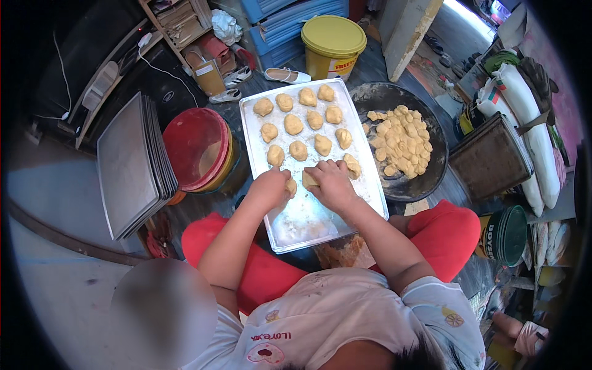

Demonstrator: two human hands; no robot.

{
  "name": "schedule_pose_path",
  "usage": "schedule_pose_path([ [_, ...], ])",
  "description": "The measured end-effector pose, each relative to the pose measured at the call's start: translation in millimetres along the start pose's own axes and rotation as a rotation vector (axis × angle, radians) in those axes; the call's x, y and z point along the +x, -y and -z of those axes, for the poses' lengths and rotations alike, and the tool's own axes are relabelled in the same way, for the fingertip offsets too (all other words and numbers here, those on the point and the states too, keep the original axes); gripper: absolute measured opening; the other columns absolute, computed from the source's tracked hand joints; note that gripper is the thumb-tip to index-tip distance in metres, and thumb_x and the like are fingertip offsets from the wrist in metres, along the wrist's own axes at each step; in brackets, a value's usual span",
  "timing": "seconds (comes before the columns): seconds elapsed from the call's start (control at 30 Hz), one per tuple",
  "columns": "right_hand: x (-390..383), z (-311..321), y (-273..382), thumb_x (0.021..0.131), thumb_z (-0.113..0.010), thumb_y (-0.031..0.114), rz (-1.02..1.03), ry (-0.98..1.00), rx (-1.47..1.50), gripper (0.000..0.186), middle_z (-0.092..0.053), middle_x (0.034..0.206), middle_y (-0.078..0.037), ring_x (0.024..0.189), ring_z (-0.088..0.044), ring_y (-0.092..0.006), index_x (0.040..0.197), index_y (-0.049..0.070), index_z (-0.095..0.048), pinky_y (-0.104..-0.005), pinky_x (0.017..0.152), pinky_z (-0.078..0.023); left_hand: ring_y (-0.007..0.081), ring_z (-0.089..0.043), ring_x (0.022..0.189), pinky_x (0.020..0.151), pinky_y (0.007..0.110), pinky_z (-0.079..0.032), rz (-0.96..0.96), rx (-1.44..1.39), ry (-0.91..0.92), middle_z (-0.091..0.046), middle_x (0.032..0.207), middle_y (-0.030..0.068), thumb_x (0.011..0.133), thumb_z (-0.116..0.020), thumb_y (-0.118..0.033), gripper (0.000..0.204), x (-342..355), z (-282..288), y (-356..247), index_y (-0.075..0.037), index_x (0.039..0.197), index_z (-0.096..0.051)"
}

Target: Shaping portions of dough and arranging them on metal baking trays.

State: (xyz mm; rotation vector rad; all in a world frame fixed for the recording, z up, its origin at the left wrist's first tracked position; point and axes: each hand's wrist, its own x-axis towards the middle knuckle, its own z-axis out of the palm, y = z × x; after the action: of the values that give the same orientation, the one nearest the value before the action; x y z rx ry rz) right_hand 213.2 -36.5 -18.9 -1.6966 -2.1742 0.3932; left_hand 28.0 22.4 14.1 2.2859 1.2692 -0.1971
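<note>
A silver baking tray (302, 229) lies in front of me, holding rows of pale yellow dough lumps (294, 123). Near its middle, my left hand (271, 188) has its fingers curled on a dough lump (290, 187) at the left. My right hand (333, 185) is bent over another lump (309, 180) just right of it, fingers pressed on it and partly hiding it. Right of the tray, a wide black pan (435, 179) holds a heap of flattish dough pieces (401, 139).
Stacked metal trays (129, 160) and red and yellow buckets (194, 142) stand left. A lidded yellow pail (333, 49) and shoes (287, 75) are behind the tray. White sacks (518, 105), a dark board (487, 160) and a green pail (505, 237) are right. A blurred round shape (163, 311) is lower left.
</note>
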Motion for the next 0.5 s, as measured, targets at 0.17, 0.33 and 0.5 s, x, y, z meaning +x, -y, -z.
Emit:
schedule_pose_path([
  [0.17, -2.4, 7.0, 1.0, 0.073, -0.070, 0.025, 0.019, -0.101, 0.045, 0.043, -0.057, 0.103, -0.007, 0.103, -0.050, -0.0238, 0.113, 0.011, -0.061, -0.0414, 0.091, -0.030, 0.0341, -0.060, 0.091, 0.080, 0.043, -0.048, 0.029, 0.040, -0.019, -0.059, 0.101, 0.0168, 0.069, -0.074, -0.025, 0.043, -8.1, 5.3, -5.9, -0.006, 0.106, -0.062],
  [0.33, -6.8, 19.0, -37.8, 0.076, -0.069, 0.023, -0.242, -0.378, 0.134, 0.041, -0.056, 0.103, -0.010, 0.103, -0.050, -0.0264, 0.113, 0.010, -0.061, -0.0402, 0.090, -0.035, 0.0339, -0.061, 0.090, 0.079, 0.042, -0.048, 0.044, 0.044, -0.119, -0.060, 0.100, 0.0147, 0.074, -0.070, -0.033, 0.041, -14.4, 19.6, -8.7, -0.006, 0.104, -0.063],
  [0.5, -17.1, 22.7, -47.2, 0.077, -0.067, 0.017, -0.408, -0.193, 0.169, 0.035, -0.056, 0.102, -0.013, 0.101, -0.051, -0.0319, 0.109, 0.004, -0.062, -0.0390, 0.089, -0.043, 0.0327, -0.061, 0.087, 0.074, 0.042, -0.049, 0.001, 0.011, -0.219, -0.059, 0.096, 0.0142, 0.076, -0.068, -0.031, 0.032, -12.2, 22.3, 0.3, -0.006, 0.095, -0.063],
])
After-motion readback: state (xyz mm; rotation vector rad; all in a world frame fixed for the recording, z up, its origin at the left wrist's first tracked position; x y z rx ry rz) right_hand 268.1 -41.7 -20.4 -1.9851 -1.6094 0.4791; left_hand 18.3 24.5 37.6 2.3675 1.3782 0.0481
